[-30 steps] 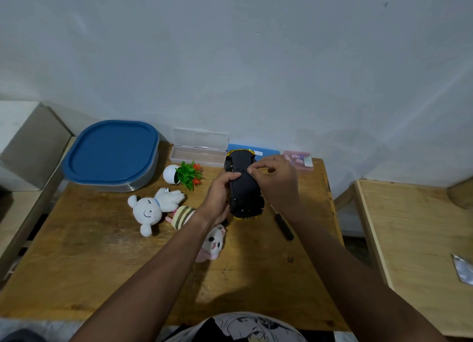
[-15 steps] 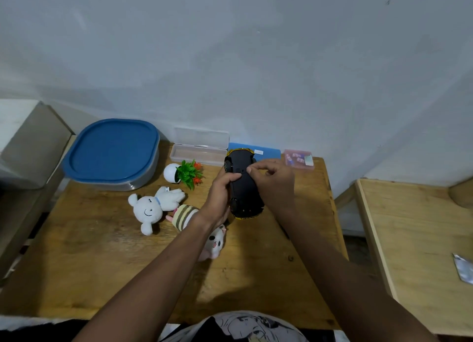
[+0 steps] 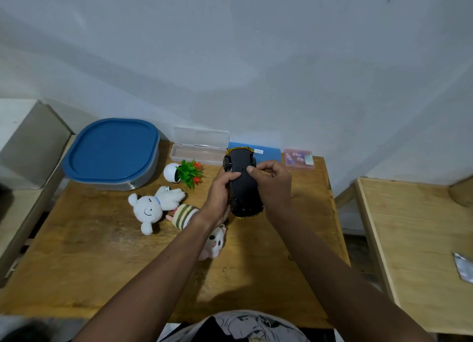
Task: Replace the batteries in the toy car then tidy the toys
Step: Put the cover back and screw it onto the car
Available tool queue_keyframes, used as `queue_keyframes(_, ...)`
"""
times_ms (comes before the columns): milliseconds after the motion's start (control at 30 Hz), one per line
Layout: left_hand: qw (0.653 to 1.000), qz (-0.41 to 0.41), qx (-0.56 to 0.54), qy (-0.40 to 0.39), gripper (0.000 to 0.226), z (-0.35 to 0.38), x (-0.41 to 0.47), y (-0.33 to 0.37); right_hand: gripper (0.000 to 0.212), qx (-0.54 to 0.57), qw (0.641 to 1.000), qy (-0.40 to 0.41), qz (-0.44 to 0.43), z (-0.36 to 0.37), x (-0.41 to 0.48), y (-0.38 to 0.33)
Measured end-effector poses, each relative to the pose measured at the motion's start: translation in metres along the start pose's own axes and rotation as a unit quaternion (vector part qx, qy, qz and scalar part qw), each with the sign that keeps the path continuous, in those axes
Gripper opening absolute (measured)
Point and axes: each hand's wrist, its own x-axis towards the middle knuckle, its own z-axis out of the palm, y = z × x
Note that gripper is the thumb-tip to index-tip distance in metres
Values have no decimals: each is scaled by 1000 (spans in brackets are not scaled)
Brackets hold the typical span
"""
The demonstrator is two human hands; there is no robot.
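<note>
A black toy car [image 3: 243, 188] with yellow trim is held upside down over the wooden table [image 3: 102, 259], its black underside facing me. My left hand [image 3: 220, 195] grips its left side, thumb on the underside. My right hand [image 3: 273, 185] holds the right side, with thumb and forefinger pinched on the underside near the far wheels. A white plush bunny [image 3: 153, 206] lies left of my hands. A striped plush toy [image 3: 184, 215] with a pink and white head [image 3: 215, 244] lies partly under my left wrist.
A blue-lidded container [image 3: 110, 152] stands at the back left. An open clear plastic case [image 3: 199, 149], a blue flat box [image 3: 266, 153] and a small pink box [image 3: 298, 158] line the back edge. A small potted fake plant [image 3: 184, 172] lies tipped over. A second table [image 3: 414, 244] stands right.
The car has stayed in both hands. My right hand has slid slightly down its side and now hides the black tool that lay on the table beside the car.
</note>
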Motion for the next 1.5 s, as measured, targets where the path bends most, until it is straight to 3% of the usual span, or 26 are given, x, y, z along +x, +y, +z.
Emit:
queue_keyframes(233, 999, -27, -18, 19, 24, 0, -2, 0, 14, 44, 998, -22, 46, 1, -1, -3)
queue_keyframes(367, 997, -60, -38, 24, 43, 0, -4, 0, 15, 34, 998, -28, 54, -1, 1, -3)
queue_keyframes(700, 995, -86, -48, -26, 34, -3, -3, -4, 11, 46, 996, -24, 67, -4, -1, 0)
queue_keyframes(1033, 993, -103, -58, -6, 39, -8, 0, -13, 8, 38, 996, 3, 75, -10, 2, 2)
queue_keyframes(1167, 992, -114, -48, 7, 34, -12, 2, -19, 9, -94, 994, 45, 27, -28, 14, 25)
queue_keyframes(1233, 991, -129, -33, 21, 35, -12, 3, -22, 11, -195, 980, 13, 32, -43, 18, 43)
queue_keyframes(1433, 989, -144, -3, 43, 43, -14, 8, -37, 32, -442, 893, -71, 52, -70, 20, 96)
queue_keyframes(1500, 989, -146, -4, 35, 40, -14, 9, -39, 27, -506, 859, -75, 29, -71, 14, 108)
